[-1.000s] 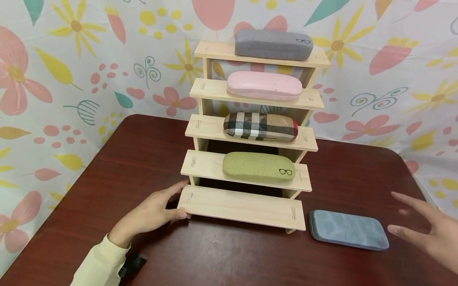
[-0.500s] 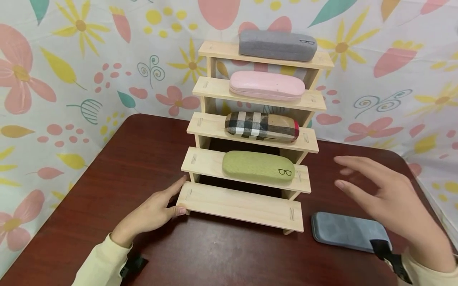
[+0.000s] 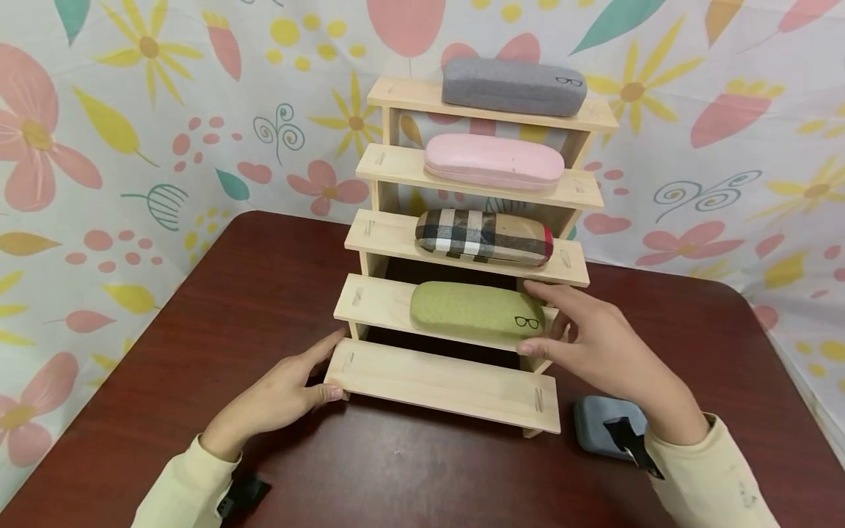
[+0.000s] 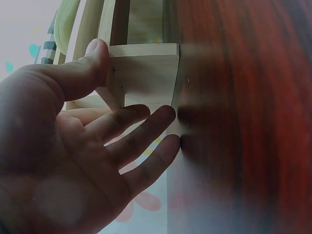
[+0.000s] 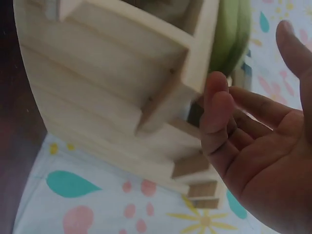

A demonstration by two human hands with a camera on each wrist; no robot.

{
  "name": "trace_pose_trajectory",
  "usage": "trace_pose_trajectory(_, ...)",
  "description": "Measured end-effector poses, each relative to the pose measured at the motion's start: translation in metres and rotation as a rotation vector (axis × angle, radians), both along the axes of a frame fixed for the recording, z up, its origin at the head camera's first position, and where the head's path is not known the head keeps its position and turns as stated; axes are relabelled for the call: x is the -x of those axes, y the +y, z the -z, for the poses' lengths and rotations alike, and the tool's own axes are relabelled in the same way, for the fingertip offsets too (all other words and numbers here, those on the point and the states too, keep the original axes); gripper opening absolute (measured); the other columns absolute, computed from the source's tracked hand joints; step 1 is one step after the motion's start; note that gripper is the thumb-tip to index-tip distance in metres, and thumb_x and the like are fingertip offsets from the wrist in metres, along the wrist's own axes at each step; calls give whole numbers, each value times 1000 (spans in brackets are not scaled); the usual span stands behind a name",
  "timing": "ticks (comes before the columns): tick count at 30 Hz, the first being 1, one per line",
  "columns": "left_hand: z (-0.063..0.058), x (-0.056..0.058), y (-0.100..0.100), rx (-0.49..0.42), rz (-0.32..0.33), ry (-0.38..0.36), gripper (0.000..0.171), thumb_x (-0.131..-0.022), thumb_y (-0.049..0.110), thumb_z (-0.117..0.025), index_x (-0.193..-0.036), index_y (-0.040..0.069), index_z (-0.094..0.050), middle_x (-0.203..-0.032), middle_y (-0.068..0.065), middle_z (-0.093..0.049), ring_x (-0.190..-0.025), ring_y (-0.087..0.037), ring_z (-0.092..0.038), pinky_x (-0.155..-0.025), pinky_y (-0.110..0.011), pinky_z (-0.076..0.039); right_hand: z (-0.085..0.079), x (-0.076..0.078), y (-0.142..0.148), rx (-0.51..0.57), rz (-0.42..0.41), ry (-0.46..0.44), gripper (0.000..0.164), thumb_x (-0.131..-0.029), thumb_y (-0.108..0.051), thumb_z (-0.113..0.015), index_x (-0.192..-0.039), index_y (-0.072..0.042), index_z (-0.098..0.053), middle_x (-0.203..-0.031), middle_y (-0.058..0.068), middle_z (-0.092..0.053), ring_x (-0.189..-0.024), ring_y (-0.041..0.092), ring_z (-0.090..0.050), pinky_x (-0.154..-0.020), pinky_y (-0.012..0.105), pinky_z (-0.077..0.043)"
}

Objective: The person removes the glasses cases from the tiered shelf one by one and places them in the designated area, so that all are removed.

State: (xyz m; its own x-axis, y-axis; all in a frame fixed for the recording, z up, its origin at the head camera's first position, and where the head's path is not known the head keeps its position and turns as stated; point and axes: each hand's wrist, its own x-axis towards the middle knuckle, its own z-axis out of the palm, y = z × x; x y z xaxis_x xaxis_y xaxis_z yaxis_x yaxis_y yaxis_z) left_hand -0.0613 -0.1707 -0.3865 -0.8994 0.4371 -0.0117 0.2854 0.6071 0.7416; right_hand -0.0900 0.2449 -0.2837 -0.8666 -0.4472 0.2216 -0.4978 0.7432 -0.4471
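A stepped wooden rack (image 3: 442,381) stands on the table, with a green glasses case (image 3: 472,308) on its second step from the bottom. My left hand (image 3: 277,392) rests against the left end of the bottom step, thumb at the front edge. In the left wrist view the fingers (image 4: 146,131) of that hand are spread beside the rack's side board. My right hand (image 3: 594,345) is at the right end of the green case, thumb in front and forefinger behind. In the right wrist view the thumb (image 5: 295,48) stands apart from the green case (image 5: 229,36).
Above sit a plaid case (image 3: 485,236), a pink case (image 3: 495,160) and a grey case (image 3: 513,86), one per step. A blue case (image 3: 597,425) lies on the table (image 3: 396,484) right of the rack, partly behind my right wrist. A flowered cloth (image 3: 198,110) hangs behind.
My right hand has come in from the far right, passing over the blue case, to the right end of the green case. My left hand has stayed at the rack.
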Motion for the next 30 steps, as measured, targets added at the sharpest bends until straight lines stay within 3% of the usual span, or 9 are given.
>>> trace_pose_trajectory(4, -1, 0, 1, -6, 0, 0, 83, -93, 25, -75, -161, 11, -28, -151, -13, -47, -137, -30, -45, -106, -54, -37, 7, 3, -4, -13, 17, -30, 74, -83, -41, -85, -144, -14, -54, -120, 1, -62, -71, 9, -53, -64, 31, -46)
trace_pose_trajectory(8, -1, 0, 0, -6, -5, 4, 83, -93, 26, -75, -160, 12, -29, -151, -13, -47, -136, -30, -45, -106, -54, -37, 12, 7, -5, 11, 43, -66, 61, -83, -37, -86, -133, -18, -57, -90, -3, -59, -71, 13, -53, -60, 31, -45)
trace_pose_trajectory(10, 0, -1, 0, -3, -6, 6, 83, -93, 27, -75, -160, 12, -29, -151, -13, -47, -136, -30, -45, -106, -54, -38, 14, 9, -4, 26, 51, -86, 61, -81, -37, -87, -131, -20, -57, -84, -3, -58, -71, 14, -53, -60, 31, -45)
trace_pose_trajectory(18, 1, 0, 1, 2, -2, 13, 84, -93, 29, -75, -160, 12, -29, -151, -13, -47, -136, -30, -45, -106, -54, -38, 20, 6, 4, 107, 91, -98, 58, -81, -38, -87, -129, -21, -61, -91, 0, -60, -70, 17, -57, -58, 31, -46)
trace_pose_trajectory(24, 1, -1, 0, -2, 3, 1, 84, -93, 28, -75, -161, 12, -28, -151, -14, -46, -137, -30, -44, -107, -55, -37, 23, -1, 21, 188, 95, -24, 54, -80, -22, -89, -127, -19, -63, -91, 0, -61, -76, 13, -59, -65, 25, -44)
trace_pose_trajectory(30, 1, 0, -1, -5, 9, -11, 84, -94, 26, -74, -161, 13, -26, -151, -14, -46, -137, -30, -44, -107, -55, -36, 24, -3, 39, 245, 92, -9, 58, -79, -7, -88, -130, -16, -63, -94, 1, -61, -74, 12, -61, -67, 20, -45)
